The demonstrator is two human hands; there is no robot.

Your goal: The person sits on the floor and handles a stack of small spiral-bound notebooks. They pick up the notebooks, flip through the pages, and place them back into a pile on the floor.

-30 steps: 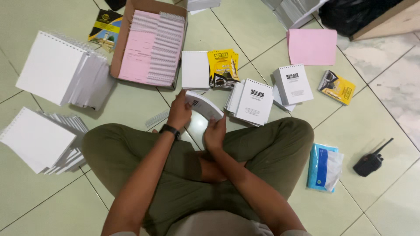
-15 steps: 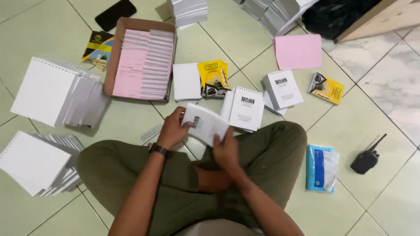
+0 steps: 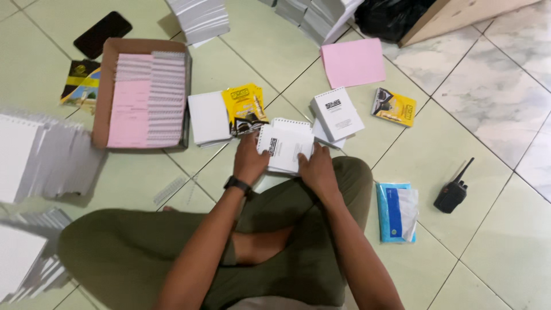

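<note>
Person: sits cross-legged on a pale green tiled floor [image 3: 229, 63], seen from above, in olive trousers.
Left hand [image 3: 250, 161]: wears a dark wristwatch [image 3: 237, 185]; its grip is closed on the left edge of a white spiral-bound notepad [image 3: 285, 146], fingers curled over that edge.
Right hand [image 3: 316, 170]: grip closed on the lower right corner of the same notepad, thumb side on top.
Notepad: lies flat or nearly so just in front of the knees, spiral binding along its far edge, a small dark print on its cover. Whether it rests on a stack beneath is hard to tell from this angle.
Second notepad stack [image 3: 337, 113]: same white kind, just beyond and to the right, close to the held one.
Yellow booklets [image 3: 245, 108]: a small pile left of the held notepad, beside a stack of blank white sheets [image 3: 208, 118].
Cardboard box [image 3: 103, 97]: farther left, holding pink sheets [image 3: 130, 103] and rows of white spiral combs [image 3: 166, 95].
Pink paper [image 3: 352, 62]: lies alone, well beyond the notepads.
Yellow booklet [image 3: 394, 107]: single, right of the second stack.
Blue packet [image 3: 396, 212]: on the floor by the right knee.
Handheld radio [image 3: 453, 192]: black, right of the blue packet.
Black phone [image 3: 103, 34]: far left, beyond the box.
White bound stacks [image 3: 40, 161]: blurred, at the left edge.
</note>
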